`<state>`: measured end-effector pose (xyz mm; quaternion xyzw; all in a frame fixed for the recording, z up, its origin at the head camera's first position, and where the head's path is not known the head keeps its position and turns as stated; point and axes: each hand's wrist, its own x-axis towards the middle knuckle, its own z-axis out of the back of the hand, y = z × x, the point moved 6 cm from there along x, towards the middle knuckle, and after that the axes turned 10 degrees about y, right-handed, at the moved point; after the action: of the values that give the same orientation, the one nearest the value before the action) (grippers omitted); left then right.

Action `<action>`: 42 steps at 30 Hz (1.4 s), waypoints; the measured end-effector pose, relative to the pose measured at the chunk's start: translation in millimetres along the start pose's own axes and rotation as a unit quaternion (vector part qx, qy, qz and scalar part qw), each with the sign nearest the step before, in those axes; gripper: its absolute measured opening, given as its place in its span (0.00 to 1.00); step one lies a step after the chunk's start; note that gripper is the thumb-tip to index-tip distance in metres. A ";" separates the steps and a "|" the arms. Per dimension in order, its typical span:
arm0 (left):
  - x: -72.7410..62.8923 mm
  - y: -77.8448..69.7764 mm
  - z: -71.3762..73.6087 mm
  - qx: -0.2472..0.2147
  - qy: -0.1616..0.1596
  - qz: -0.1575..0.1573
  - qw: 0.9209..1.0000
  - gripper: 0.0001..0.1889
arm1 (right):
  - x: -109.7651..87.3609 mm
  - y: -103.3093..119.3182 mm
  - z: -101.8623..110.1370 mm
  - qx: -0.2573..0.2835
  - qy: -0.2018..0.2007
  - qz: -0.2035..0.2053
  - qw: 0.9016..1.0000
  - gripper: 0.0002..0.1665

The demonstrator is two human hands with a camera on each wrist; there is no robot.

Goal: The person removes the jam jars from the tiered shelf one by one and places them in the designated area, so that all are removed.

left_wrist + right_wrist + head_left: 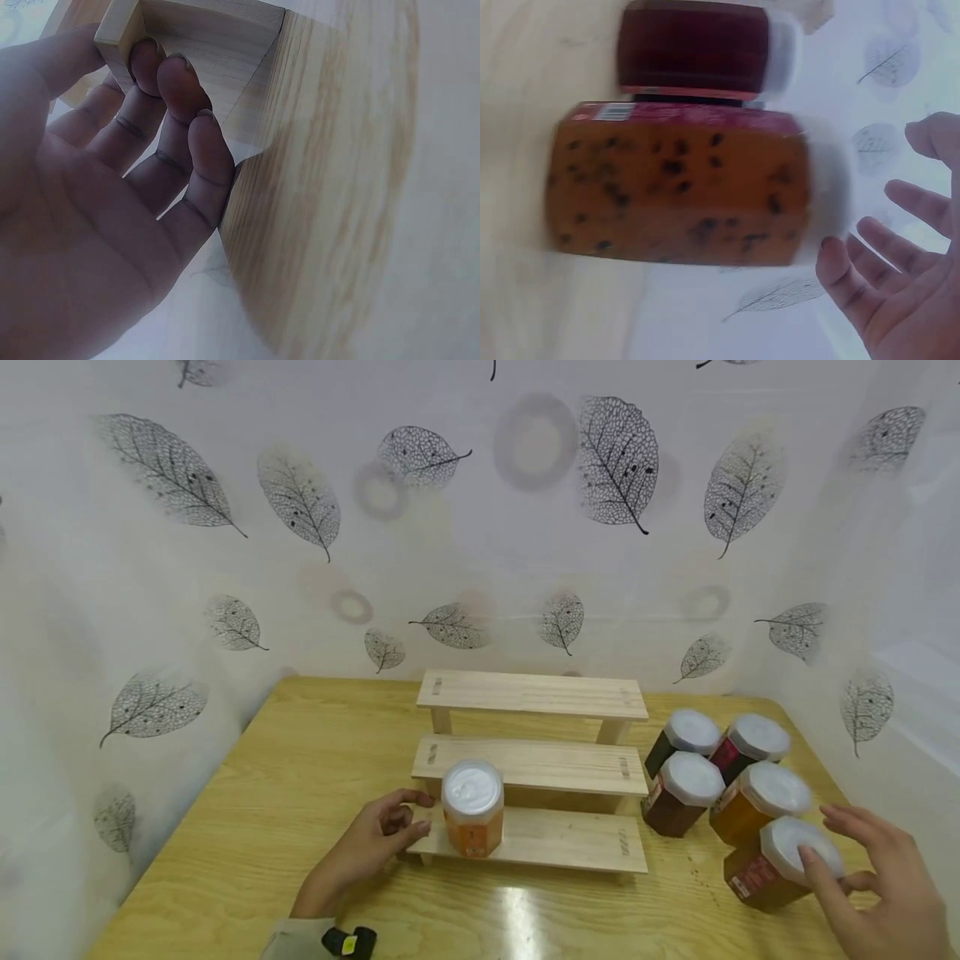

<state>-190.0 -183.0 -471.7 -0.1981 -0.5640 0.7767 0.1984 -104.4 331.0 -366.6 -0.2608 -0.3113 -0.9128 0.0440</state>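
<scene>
At the left end of a three-step wooden shelf (555,839), my left hand (378,835) holds the end of the lowest step between thumb and bent fingers. In the left wrist view, those fingertips curl around the wooden end piece (118,41). A white-lidded jar (474,810) with orange contents stands upright on that step, beside the fingers. My right hand (881,881) hovers spread at the nearest jar (765,881) on the right, its thumb overlapping the lid. This jar shows amber contents with dark specks in the right wrist view, the fingers beside its white lid (829,191).
Behind the nearest jar stand several more white-lidded jars, among them an orange one (738,814), a brown one (671,806) and a dark one (667,747). They cluster right of the shelf on the wooden table (315,735). A leaf-patterned curtain (480,552) surrounds the table.
</scene>
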 end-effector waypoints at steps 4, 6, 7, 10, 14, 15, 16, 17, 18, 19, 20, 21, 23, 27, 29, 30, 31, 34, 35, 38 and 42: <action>0.2 0.6 -0.2 -0.006 -0.001 -0.001 1.000 0.18 | 5.2 17.1 3.2 0.032 0.012 0.042 0.999 0.36; 0.0 0.5 -0.2 -0.009 -0.001 -0.002 1.000 0.18 | 7.2 23.7 0.2 0.063 0.025 0.069 0.995 0.35; -0.2 0.4 -0.3 -0.010 0.000 -0.004 1.000 0.18 | 8.6 28.3 -2.2 0.078 0.030 0.085 0.993 0.34; -0.8 -0.9 -0.5 -0.013 0.002 -0.009 1.000 0.19 | 13.6 50.2 -10.8 0.124 0.044 0.133 0.982 0.31; -1.3 -0.4 -0.8 -0.013 0.003 -0.012 1.000 0.19 | 20.2 84.4 -28.7 0.166 0.069 0.184 0.966 0.28; -1.4 0.2 -0.7 -0.011 0.002 -0.010 1.000 0.19 | 21.5 89.9 -35.0 0.173 0.079 0.189 0.963 0.28; -1.5 0.8 -0.5 -0.011 0.002 -0.008 1.000 0.19 | 22.8 95.0 -42.0 0.181 0.088 0.198 0.959 0.28; -1.7 0.9 -0.3 -0.010 0.001 -0.005 1.000 0.19 | 24.2 99.3 -49.3 0.193 0.097 0.209 0.954 0.29; -1.7 1.3 0.1 -0.009 -0.001 -0.002 1.000 0.19 | 25.8 103.1 -56.8 0.203 0.107 0.218 0.948 0.30; -1.7 1.4 0.6 -0.007 -0.003 0.002 1.000 0.19 | 27.5 106.8 -64.4 0.213 0.118 0.226 0.943 0.31; -1.8 1.4 1.0 -0.006 -0.006 0.006 1.000 0.18 | 29.2 110.0 -71.7 0.214 0.125 0.233 0.940 0.32; -1.6 1.5 1.3 -0.006 -0.009 0.009 1.000 0.18 | 30.7 113.1 -78.6 0.217 0.133 0.240 0.937 0.32; -1.1 1.4 1.8 -0.005 -0.012 0.012 1.000 0.18 | 32.7 118.2 -90.4 0.219 0.146 0.251 0.931 0.34; -0.2 1.3 1.3 -0.006 -0.010 0.015 1.000 0.18 | 32.7 132.2 -104.5 0.208 0.155 0.268 0.928 0.33; -0.3 0.8 1.1 -0.004 -0.009 0.013 1.000 0.18 | 32.2 142.4 -107.8 0.217 0.146 0.284 0.922 0.31; -0.4 0.2 0.9 -0.003 -0.008 0.011 1.000 0.18 | 31.9 148.1 -108.5 0.226 0.138 0.295 0.918 0.30; -0.4 -0.4 0.8 -0.001 -0.006 0.008 1.000 0.18 | 31.5 153.7 -109.4 0.238 0.130 0.307 0.912 0.29; -0.2 -2.6 0.3 0.003 -0.001 -0.005 1.000 0.18 | 29.6 168.2 -112.9 0.264 0.110 0.327 0.901 0.28; -0.2 -3.0 0.3 0.003 0.000 -0.007 1.000 0.18 | 28.6 172.2 -115.0 0.270 0.109 0.331 0.897 0.28; -0.2 -2.6 0.7 0.000 -0.001 -0.011 1.000 0.18 | 26.8 182.0 -123.3 0.280 0.124 0.333 0.892 0.29; -0.7 -1.2 0.3 -0.014 0.000 -0.014 1.000 0.18 | 29.0 191.7 -133.4 0.284 0.143 0.337 0.886 0.32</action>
<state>-189.5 -183.2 -470.4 -0.1926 -0.5778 0.7658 0.2066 -142.6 100.7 -336.9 -0.1927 -0.4411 -0.7429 0.4652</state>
